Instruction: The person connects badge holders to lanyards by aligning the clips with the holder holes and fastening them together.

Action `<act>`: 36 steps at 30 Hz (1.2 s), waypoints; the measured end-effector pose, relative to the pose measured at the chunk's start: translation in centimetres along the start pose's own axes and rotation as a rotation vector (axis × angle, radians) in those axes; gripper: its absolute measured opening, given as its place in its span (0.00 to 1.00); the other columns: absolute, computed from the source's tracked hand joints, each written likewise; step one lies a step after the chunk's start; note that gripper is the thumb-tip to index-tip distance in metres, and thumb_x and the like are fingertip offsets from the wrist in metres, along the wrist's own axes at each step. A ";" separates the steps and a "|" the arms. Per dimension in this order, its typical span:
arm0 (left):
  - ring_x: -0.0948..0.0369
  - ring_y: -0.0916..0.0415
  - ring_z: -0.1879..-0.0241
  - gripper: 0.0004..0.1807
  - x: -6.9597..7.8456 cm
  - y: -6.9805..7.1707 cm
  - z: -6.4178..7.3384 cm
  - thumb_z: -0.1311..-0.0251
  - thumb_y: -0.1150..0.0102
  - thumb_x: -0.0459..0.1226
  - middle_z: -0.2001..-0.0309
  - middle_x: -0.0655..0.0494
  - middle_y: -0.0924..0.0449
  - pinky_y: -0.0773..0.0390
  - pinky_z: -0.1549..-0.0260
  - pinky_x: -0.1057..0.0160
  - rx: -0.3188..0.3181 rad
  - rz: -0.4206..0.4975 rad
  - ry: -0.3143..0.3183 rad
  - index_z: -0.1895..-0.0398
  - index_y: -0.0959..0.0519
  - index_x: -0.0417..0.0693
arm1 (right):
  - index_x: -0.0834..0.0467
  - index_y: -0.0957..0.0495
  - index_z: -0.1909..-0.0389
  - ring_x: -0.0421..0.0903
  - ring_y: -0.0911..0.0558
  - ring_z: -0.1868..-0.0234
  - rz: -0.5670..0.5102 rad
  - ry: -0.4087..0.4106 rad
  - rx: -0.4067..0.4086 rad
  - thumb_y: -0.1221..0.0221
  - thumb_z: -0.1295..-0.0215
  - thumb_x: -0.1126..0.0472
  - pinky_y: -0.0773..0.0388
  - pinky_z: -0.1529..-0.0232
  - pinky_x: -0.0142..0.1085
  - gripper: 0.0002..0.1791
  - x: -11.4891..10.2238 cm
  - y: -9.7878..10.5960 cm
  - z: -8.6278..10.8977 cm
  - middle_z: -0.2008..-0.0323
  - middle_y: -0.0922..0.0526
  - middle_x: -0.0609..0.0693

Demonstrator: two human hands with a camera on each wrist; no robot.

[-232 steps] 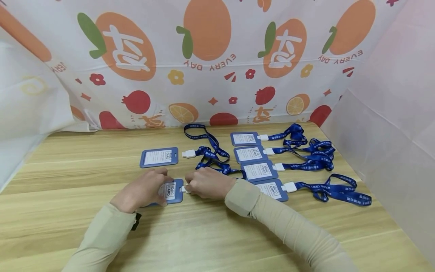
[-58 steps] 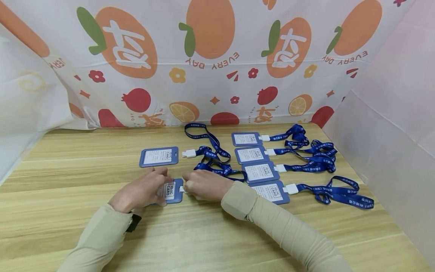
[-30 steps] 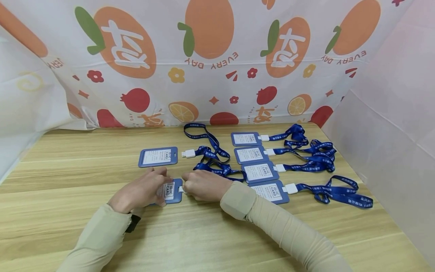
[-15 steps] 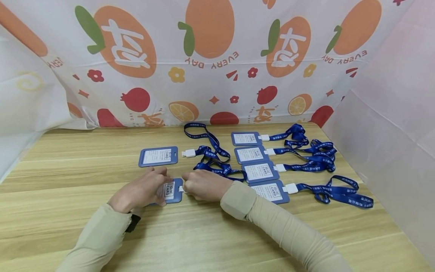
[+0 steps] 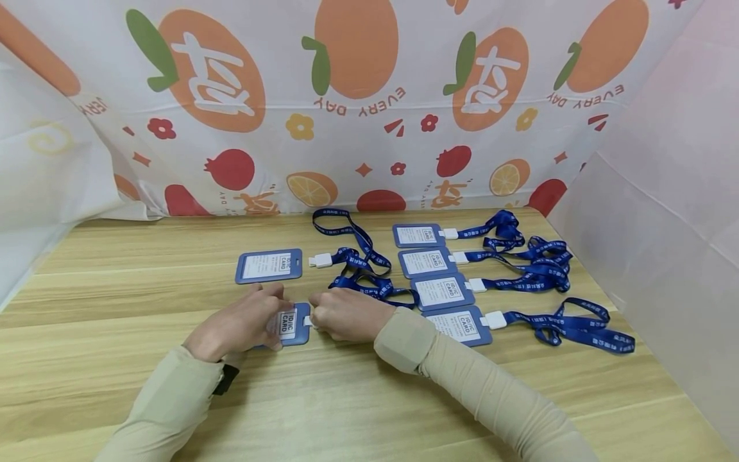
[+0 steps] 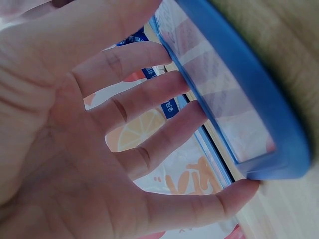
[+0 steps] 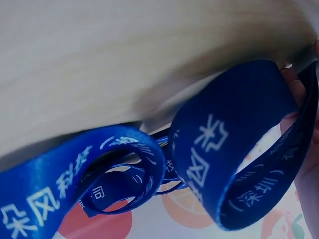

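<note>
A blue ID card holder (image 5: 303,324) with a white card lies on the table, partly covered by my left hand (image 5: 239,324). That hand grips it across its width, fingers at the far edge and thumb at the near one; in the left wrist view the fingertips touch the holder's frame (image 6: 279,144). My right hand (image 5: 349,314) pinches the white clip (image 5: 312,323) at the holder's slotted end, and its fingers mostly hide the clip. A blue lanyard (image 7: 234,129) with white lettering loops from the right hand in the right wrist view. Whether the clip is fastened cannot be seen.
Beyond the hands lies another holder (image 5: 269,265), apart from its white clip (image 5: 321,260) and blue lanyard (image 5: 369,260). Several holders joined to lanyards form a column at right, the nearest holder (image 5: 462,326) partly behind the right sleeve. A fruit-print cloth (image 5: 352,160) stands behind the table.
My right hand sits very slightly closer to the holder than in the oldest frame. Over the last second both hands, the holder and the lanyards look unchanged.
</note>
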State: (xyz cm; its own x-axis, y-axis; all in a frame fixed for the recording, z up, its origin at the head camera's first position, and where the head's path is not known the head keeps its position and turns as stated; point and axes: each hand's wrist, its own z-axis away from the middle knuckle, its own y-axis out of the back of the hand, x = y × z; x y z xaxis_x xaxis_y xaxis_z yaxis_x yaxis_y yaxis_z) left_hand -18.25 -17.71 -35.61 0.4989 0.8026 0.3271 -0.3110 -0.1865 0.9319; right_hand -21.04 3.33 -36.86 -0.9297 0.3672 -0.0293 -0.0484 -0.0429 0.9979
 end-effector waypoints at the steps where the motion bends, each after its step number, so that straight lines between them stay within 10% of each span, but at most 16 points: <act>1: 0.52 0.35 0.60 0.34 0.0 0.0 0.0 0.62 0.17 0.36 0.53 0.47 0.26 0.27 0.61 0.57 -0.001 0.001 0.002 0.47 0.17 0.30 | 0.58 0.11 0.54 0.38 0.28 0.70 0.002 -0.001 -0.001 0.42 0.25 0.65 0.31 0.69 0.19 0.11 0.0 0.0 0.0 0.64 0.20 0.48; 36: 0.51 0.33 0.58 0.34 0.0 0.0 0.0 0.62 0.17 0.33 0.53 0.48 0.26 0.25 0.57 0.53 0.005 0.031 0.011 0.48 0.18 0.27 | 0.58 0.11 0.54 0.38 0.26 0.70 0.023 -0.010 -0.019 0.43 0.25 0.65 0.30 0.69 0.19 0.11 -0.1 0.1 -0.1 0.63 0.19 0.49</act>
State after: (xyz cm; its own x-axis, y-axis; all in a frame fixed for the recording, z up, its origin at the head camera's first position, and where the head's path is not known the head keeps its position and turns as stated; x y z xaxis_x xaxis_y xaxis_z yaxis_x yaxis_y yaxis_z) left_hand -18.26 -17.67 -35.64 0.4800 0.8025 0.3543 -0.3220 -0.2145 0.9221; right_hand -21.02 3.17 -36.79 -0.9269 0.3753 -0.0054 -0.0336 -0.0687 0.9971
